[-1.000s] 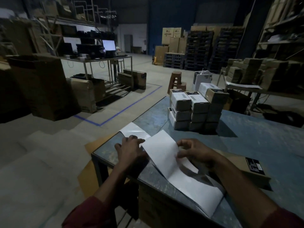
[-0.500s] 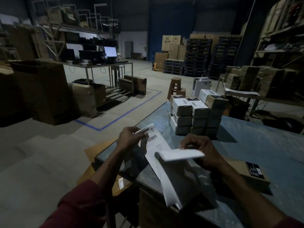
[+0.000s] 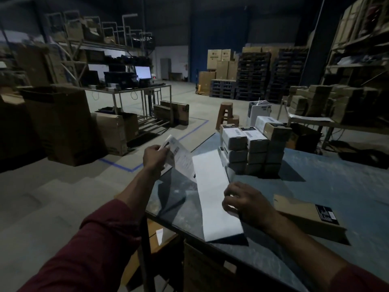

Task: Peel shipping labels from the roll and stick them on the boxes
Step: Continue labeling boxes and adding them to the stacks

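Observation:
A long white strip of label backing (image 3: pixel 213 192) lies stretched over the near left part of the grey table (image 3: pixel 328 186). My left hand (image 3: pixel 154 158) is raised off the table's left edge and pinches the top corner of a printed shipping label (image 3: pixel 182 158) that is partly peeled away from the strip. My right hand (image 3: pixel 245 200) grips the strip's right edge low on the table. A stack of small boxes (image 3: pixel 252 150), some white-topped with labels, stands behind the strip.
A flat brown carton (image 3: pixel 307 217) lies on the table right of my right hand. A stool (image 3: pixel 226 113) and a white box (image 3: pixel 260 109) stand beyond the table. Large cartons (image 3: pixel 61 125), a desk with a monitor (image 3: pixel 143 72) and pallet stacks (image 3: pixel 256 74) fill the warehouse floor.
My left hand has lifted up and to the left, pulling the printed label further off the backing. The strip, curled up before, now lies stretched out, held by my right hand.

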Tool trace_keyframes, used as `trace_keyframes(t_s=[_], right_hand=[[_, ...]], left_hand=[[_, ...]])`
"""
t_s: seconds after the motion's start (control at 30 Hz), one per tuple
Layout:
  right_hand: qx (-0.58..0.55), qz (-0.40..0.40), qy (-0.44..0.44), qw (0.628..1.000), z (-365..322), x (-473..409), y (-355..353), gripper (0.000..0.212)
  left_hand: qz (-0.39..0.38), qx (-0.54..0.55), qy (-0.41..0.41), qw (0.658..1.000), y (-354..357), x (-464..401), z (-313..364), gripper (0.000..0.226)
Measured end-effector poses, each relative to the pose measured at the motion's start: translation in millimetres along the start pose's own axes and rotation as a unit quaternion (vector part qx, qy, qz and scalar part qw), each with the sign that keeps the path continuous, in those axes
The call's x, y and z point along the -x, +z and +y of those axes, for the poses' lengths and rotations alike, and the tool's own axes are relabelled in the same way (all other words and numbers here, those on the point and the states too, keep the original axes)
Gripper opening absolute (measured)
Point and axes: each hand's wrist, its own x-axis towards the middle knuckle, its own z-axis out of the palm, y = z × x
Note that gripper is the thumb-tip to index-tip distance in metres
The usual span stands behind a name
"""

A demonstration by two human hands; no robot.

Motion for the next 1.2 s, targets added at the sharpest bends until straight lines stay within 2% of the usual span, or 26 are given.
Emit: trace_keyframes(t_s=[0.13,0.23,0.3,0.37,0.43,0.5,0.57,0.63,0.7,0.8,0.87,0.93,1.07,1.2], right_hand=[[-0.023,-0.166,0.076,0.983,11.6,8.7,1.5,0.001],[-0.011,-0.296,0.113,0.949,10.3,-4.1,-10.3,0.015],[-0.038,-0.374,0.187,0.907,7.3,-16.2,-15.8,0.022],[-0.044,-0.412,0.246,0.876,3.0,-31.0,-21.2,0.028],[-0.037,-0.385,0.265,0.883,-5.2,-50.0,-26.3,0.025],[-0.074,-0.291,0.266,0.916,-16.0,-70.2,-24.2,0.025],[-0.154,-0.189,0.285,0.927,-29.4,-91.2,-16.2,0.023],[-0.234,-0.113,0.322,0.91,-40.1,-111.4,-5.8,0.02],[-0.297,-0.071,0.376,0.875,-47.8,-127.8,4.3,0.025],[-0.407,-0.037,0.454,0.792,-58.6,-139.5,17.8,0.023],[-0.453,-0.029,0.476,0.753,-64.4,-140.3,24.3,0.016],[-0.462,-0.03,0.482,0.744,-66.5,-140.4,28.8,0.018],[-0.48,-0.024,0.489,0.728,-66.2,-141.0,35.0,0.02],[-0.466,-0.022,0.48,0.743,-66.6,-142.2,37.1,0.013]], left_hand=[[-0.024,0.018,-0.012,0.999,-2.6,7.7,-17.6,0.017],[-0.005,-0.004,-0.003,1.0,-5.6,7.9,-28.5,0.016],[0.006,-0.012,-0.007,1.0,-10.1,7.6,-34.7,0.015],[0.006,-0.012,-0.007,1.0,-14.5,13.4,-39.5,0.016],[-0.007,0.001,-0.002,1.0,-17.5,23.8,-42.7,0.014],[-0.034,0.032,0.01,0.999,-19.5,35.0,-46.5,0.009],[-0.061,0.046,0.03,0.997,-21.3,47.8,-50.4,0.006],[-0.078,0.035,0.06,0.995,-21.7,59.0,-55.4,0.009],[-0.088,0.003,0.098,0.991,-20.9,68.1,-60.8,0.016],[-0.078,-0.072,0.154,0.982,-19.9,76.9,-67.3,0.024],[-0.061,-0.112,0.185,0.974,-21.2,80.4,-67.0,0.027],[-0.048,-0.108,0.184,0.976,-22.6,81.2,-64.3,0.021],[-0.058,-0.015,0.105,0.993,-28.4,80.6,-60.1,0.014],[-0.119,0.023,0.09,0.988,-35.2,85.2,-55.3,0.011]])
